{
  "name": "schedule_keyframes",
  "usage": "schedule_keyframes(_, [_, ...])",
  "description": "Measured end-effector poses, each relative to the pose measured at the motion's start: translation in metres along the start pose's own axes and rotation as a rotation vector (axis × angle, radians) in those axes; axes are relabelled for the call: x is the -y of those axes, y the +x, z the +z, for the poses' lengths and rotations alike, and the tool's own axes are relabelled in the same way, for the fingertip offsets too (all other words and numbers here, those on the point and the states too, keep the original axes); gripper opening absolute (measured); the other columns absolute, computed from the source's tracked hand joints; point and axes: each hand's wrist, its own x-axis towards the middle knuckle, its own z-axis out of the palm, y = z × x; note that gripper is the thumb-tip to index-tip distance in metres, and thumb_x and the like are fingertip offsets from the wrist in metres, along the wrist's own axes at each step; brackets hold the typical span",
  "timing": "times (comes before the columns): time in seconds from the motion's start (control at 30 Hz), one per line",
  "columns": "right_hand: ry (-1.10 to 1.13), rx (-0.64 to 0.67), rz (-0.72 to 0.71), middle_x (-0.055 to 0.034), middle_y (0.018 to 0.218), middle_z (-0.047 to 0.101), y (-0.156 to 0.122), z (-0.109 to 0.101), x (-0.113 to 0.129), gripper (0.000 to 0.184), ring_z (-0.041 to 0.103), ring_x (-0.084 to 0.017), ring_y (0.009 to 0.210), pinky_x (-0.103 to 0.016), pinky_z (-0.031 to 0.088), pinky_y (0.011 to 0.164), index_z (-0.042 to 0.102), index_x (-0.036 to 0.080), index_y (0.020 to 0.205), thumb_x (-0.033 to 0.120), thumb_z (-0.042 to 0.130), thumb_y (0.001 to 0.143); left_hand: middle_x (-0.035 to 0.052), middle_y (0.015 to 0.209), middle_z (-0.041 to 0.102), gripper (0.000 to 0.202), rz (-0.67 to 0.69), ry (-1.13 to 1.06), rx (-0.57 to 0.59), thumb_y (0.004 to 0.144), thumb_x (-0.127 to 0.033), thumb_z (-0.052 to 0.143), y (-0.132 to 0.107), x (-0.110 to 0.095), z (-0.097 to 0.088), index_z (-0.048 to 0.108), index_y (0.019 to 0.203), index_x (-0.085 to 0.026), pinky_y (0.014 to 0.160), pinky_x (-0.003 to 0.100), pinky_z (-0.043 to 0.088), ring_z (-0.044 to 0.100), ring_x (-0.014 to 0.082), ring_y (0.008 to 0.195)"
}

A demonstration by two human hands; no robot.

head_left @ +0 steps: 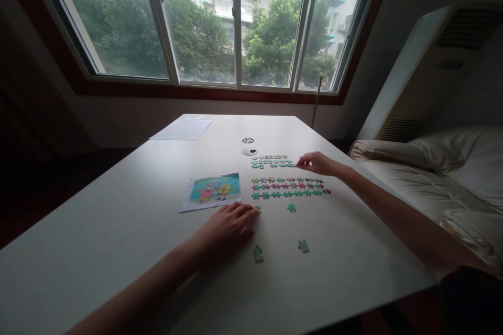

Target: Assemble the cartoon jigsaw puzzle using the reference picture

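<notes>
My left hand [236, 219] rests low over the white table, its fingers stretched out and the thumb apart from them. Its fingertips touch a green puzzle piece [258, 211], partly hidden by them. Farther out, my right hand [313, 162] is pinched at the right end of a row of teal puzzle pieces [277, 165]. A small puzzle piece [297, 165] shows at its fingertips. Nearer me lie rows of colourful puzzle pieces [288, 186]. Single pieces lie apart: a teal one [291, 208], a green one [258, 254] and another green one [303, 246].
A cartoon picture sheet [214, 188] lies left of the rows on the white table [118, 241]. Two round black-and-white items [249, 152] sit beyond the pieces. White paper [183, 129] is at the far left corner. A pale sofa [412, 167] stands right, below a window [236, 26].
</notes>
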Motion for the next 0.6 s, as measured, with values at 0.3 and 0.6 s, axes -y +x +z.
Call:
schedule_keyframes(0.3, [-0.037, -0.011, 0.193, -0.0048, 0.076, 0.070, 0.054, 0.027, -0.044, 0.019, 0.063, -0.015, 0.069, -0.023, 0.047, 0.065, 0.070, 0.017, 0.088, 0.021, 0.058, 0.074, 0.0089, 0.123, 0.052, 0.037, -0.008, 0.004, 0.022, 0.089, -0.028, 0.044, -0.001, 0.003, -0.002, 0.044, 0.124, -0.018, 0.092, 0.045, 0.041, 0.046, 0.0283, 0.112])
schedule_keyframes(0.6, [0.055, 0.064, 0.223, -0.0048, 0.083, 0.069, 0.066, 0.033, -0.047, 0.024, 0.061, -0.016, 0.071, -0.023, 0.045, 0.063, 0.070, 0.017, 0.090, 0.030, 0.064, 0.071, 0.0092, 0.122, 0.054, 0.037, 0.000, -0.026, -0.003, 0.087, -0.027, 0.046, -0.002, 0.004, -0.004, 0.045, 0.123, -0.018, 0.090, 0.043, 0.043, 0.049, 0.0270, 0.110])
